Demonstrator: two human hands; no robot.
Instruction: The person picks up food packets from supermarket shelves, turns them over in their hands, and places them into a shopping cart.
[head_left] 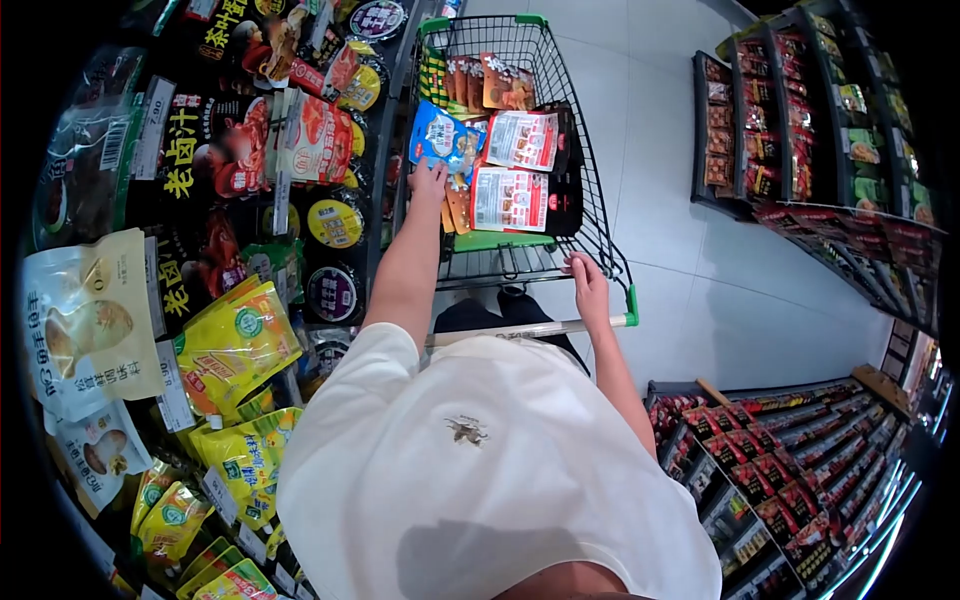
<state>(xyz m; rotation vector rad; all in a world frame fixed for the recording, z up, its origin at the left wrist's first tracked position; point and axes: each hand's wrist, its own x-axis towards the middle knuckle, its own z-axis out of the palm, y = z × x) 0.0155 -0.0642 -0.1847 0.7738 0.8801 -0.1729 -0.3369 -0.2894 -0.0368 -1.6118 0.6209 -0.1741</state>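
My left hand (428, 180) reaches into the shopping cart (592, 175) with its fingers closed at the lower edge of a blue packet (445, 138). Tilted, that packet lies over other goods at the cart's left side. Beside it are two white-and-red packets with black edges (510, 198), and farther up stand several brown pouches (508, 82). My right hand (588, 285) is at the cart's near right corner by the wire rim, fingers loosely bent and holding nothing I can see. Whether it touches the wire is unclear.
A shelf close on my left holds yellow pouches (240, 345), a pale beige pouch (95, 325) and round tubs (335, 223). The cart handle (540, 328) crosses before my body. Stocked racks (790, 120) stand right, across the tiled floor (650, 190).
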